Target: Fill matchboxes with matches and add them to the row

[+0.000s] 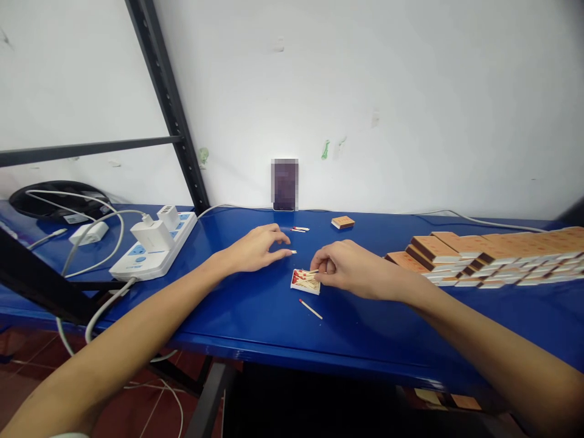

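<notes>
My right hand (342, 267) is at the right edge of a small white matchbox tray (298, 288), its fingertips pinched on a match. Red-tipped matches (305, 280) lie heaped in the tray. To the left, my left hand (261, 248) hovers over the table with thumb and fingers apart and nothing between them. A small pale stick end (294, 252) shows by its thumb tip; the rest is hidden. A single match (311, 309) lies in front of the tray. A few more matches (300, 229) lie beyond my left hand.
A closed matchbox (343, 222) lies near the wall. Many matchboxes (483, 252) are stacked at the right. A power strip (155, 258) with chargers and cables is at the left, beside a black shelf post (176, 115). A blurred phone-like device (285, 185) leans on the wall.
</notes>
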The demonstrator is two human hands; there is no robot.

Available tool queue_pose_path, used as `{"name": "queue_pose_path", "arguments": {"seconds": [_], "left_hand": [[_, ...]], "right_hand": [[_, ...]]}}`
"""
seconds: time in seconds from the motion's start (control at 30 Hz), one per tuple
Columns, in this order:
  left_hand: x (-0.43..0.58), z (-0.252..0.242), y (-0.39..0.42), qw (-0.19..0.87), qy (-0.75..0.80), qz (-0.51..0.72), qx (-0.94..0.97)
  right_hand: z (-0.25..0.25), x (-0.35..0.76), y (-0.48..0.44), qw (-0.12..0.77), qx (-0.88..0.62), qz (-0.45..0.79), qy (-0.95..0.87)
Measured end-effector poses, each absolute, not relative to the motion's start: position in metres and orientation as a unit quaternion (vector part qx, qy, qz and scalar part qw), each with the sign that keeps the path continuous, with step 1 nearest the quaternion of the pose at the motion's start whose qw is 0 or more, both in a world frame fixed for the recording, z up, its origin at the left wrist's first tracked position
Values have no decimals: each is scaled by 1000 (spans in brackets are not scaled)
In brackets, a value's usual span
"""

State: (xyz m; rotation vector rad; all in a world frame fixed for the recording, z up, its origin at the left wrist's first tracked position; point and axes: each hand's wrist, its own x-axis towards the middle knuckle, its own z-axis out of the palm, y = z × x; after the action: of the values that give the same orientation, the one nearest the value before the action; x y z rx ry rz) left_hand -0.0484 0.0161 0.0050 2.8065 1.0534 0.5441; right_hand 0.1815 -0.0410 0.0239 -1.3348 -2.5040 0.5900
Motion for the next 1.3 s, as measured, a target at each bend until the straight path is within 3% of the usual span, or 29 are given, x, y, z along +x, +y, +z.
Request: {"name": "queue_pose_path", "arguments": {"seconds": [0.13,0.33,0.57,0.8,0.93,1.3], "left_hand": [[-48,-10,26,33,344,153,926],[-38,-13,28,95,355,146,918],[-35,-11,16,59,339,113,932],[-24,13,-18,156,276,150,936],[-16,8,-26,162,272,141,938],[-21,10,-17,119,293,159,935]], "right_hand": [[23,183,-40,133,-449,218,-856],[25,184,-42,141,-442,240,-853],[21,182,-45,155,-434,217,-861],[13,199,-46,204,-440,212,-848],[13,209,-58,240,-454,207,-833],[-19,185,-93,197,-420,147,-874]]}}
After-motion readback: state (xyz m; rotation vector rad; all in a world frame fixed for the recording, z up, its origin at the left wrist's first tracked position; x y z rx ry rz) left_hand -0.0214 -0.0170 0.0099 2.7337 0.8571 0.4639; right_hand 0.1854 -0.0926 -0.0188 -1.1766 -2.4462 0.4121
